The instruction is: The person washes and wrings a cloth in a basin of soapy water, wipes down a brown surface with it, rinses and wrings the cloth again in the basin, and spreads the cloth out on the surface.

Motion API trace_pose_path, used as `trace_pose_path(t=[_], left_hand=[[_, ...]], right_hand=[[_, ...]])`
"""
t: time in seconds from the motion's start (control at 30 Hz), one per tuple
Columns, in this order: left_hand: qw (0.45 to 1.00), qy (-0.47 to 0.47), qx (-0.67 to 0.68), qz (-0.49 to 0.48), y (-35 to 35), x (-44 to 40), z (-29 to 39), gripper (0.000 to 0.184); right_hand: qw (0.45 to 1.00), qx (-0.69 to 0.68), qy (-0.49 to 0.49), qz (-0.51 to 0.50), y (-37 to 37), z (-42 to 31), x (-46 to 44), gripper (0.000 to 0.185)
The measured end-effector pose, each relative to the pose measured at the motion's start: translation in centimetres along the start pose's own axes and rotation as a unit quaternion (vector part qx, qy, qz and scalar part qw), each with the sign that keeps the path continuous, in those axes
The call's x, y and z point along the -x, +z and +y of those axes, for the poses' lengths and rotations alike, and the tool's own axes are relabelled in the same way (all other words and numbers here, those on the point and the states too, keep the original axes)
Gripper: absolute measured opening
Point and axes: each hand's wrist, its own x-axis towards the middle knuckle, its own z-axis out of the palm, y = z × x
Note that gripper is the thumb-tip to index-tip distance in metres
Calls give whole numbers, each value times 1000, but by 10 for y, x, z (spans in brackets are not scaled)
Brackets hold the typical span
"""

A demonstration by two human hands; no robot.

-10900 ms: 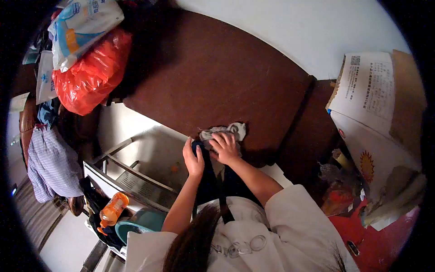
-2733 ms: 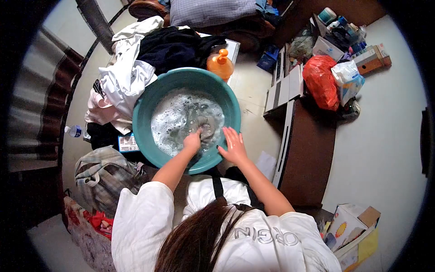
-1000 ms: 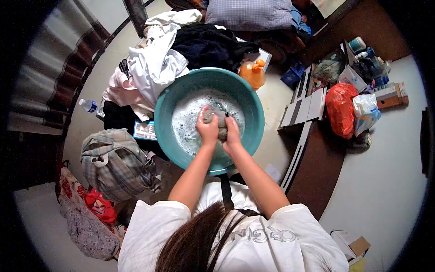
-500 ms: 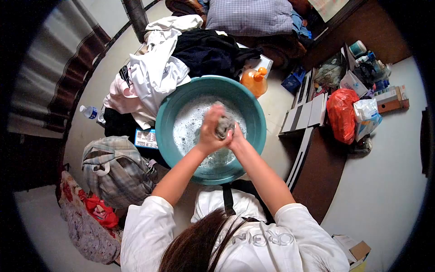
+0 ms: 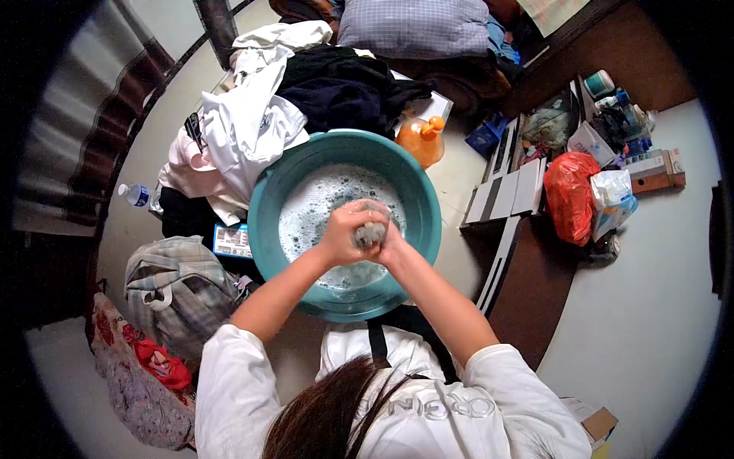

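Note:
A small wet grey cloth point(image 5: 370, 235) is bunched up between my two hands, above the suds in a round teal basin point(image 5: 421, 264). My left hand point(image 5: 343, 234) is wrapped round the cloth from the left side. On the right, my right hand point(image 5: 388, 243) presses against it, its fingers partly hidden behind the cloth and my left hand. White foam point(image 5: 321, 191) covers much of the water below.
Beyond the basin lie white clothes point(image 5: 248, 138) and dark clothes point(image 5: 344, 88). An orange pump bottle point(image 5: 420, 142) stands at its upper right. A plaid backpack point(image 5: 183, 287) is at the left, a red plastic bag point(image 5: 569, 197) at the right.
Earlier my left hand was in the water and my right hand at the basin's rim. Now both hands are together round the cloth, squeezed tighter and slightly lower than half a second ago.

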Motion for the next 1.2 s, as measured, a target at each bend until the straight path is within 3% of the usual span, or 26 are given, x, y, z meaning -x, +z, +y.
trace_pose_path(t=[0.23, 0.33, 0.43, 0.6, 0.73, 0.87, 0.97, 1.07, 1.2], left_hand=[[973, 165, -70, -148, -13, -23, 9, 35], [951, 231, -83, -187, -15, -32, 17, 35], [922, 278, -120, -243, -9, -22, 18, 29], [898, 306, -130, -288, -2, -22, 16, 19], [857, 350, -154, -345, 4, -20, 18, 16], [848, 382, -165, -329, 5, -22, 13, 12], [837, 393, -197, -325, 10, -23, 12, 11], [820, 395, -211, -355, 28, -24, 7, 12], [787, 420, -254, -375, 42, -26, 3, 15]], right_hand=[[978, 183, 103, -5, 16, -14, -3, 28], [925, 342, 167, -13, 28, -23, -2, 25], [831, 509, 220, -37, 44, -31, 0, 23], [670, 706, 146, -177, 48, -37, -4, 22], [588, 777, 92, -205, 45, -32, -6, 26], [661, 727, 173, -61, 53, -33, -8, 21], [487, 802, -65, -339, 28, -38, -26, 23], [649, 742, 114, -120, 47, -45, -11, 28], [625, 771, 92, -81, 44, -53, -7, 29]])
